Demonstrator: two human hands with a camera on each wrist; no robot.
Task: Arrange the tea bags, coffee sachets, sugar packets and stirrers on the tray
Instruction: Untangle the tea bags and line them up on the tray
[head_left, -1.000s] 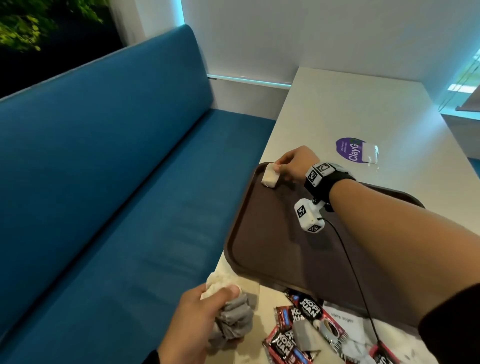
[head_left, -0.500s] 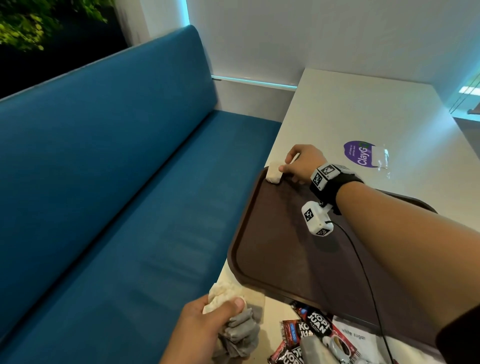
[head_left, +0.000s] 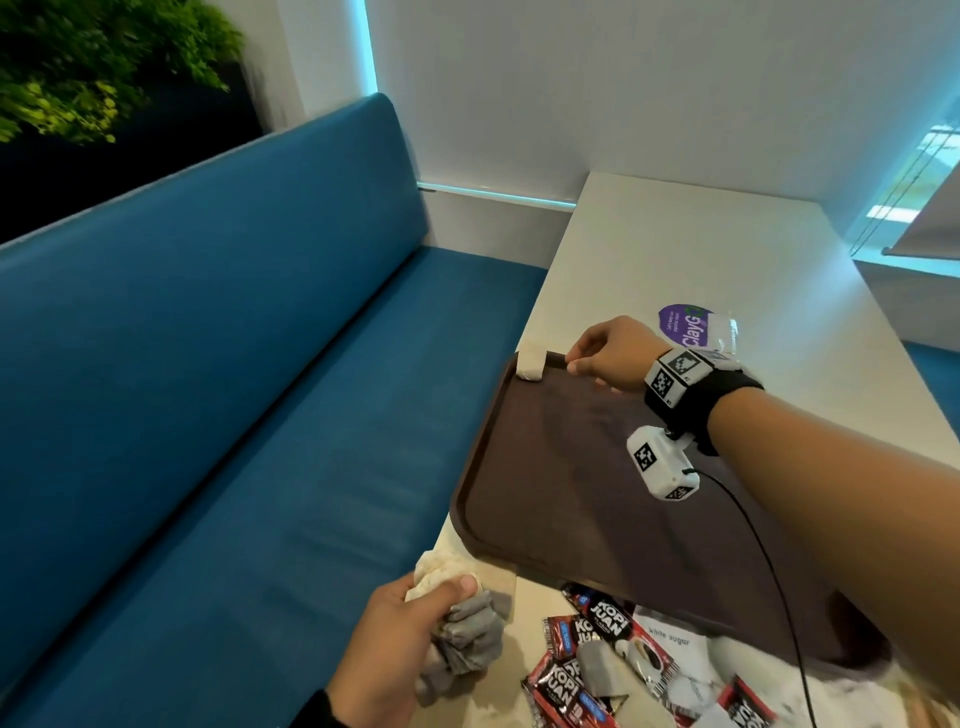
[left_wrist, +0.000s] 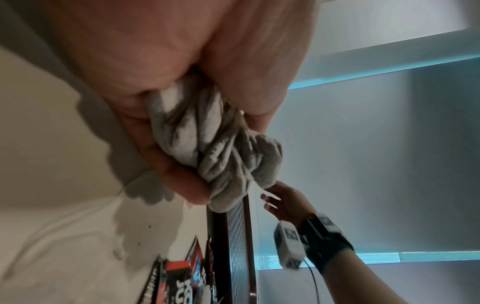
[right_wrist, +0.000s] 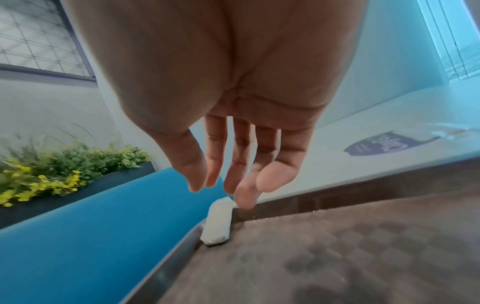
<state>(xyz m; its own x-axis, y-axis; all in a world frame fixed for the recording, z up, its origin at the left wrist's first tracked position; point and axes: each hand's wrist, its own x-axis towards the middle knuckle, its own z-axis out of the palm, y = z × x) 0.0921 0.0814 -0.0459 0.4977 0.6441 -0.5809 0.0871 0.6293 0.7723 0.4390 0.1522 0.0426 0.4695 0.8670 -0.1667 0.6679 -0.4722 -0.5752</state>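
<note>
The right forearm is bare, with a black wrist strap (head_left: 711, 400) carrying white blocks (head_left: 661, 462) printed with black square codes; a thin black cable (head_left: 769, 566) trails off. A dark sleeve (head_left: 317, 709) edges the left wrist.

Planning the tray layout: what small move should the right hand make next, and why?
Probably reach back to the left hand for another tea bag: the right hand is empty, one tea bag leans in the tray corner, and the left grips a bunch.
</note>
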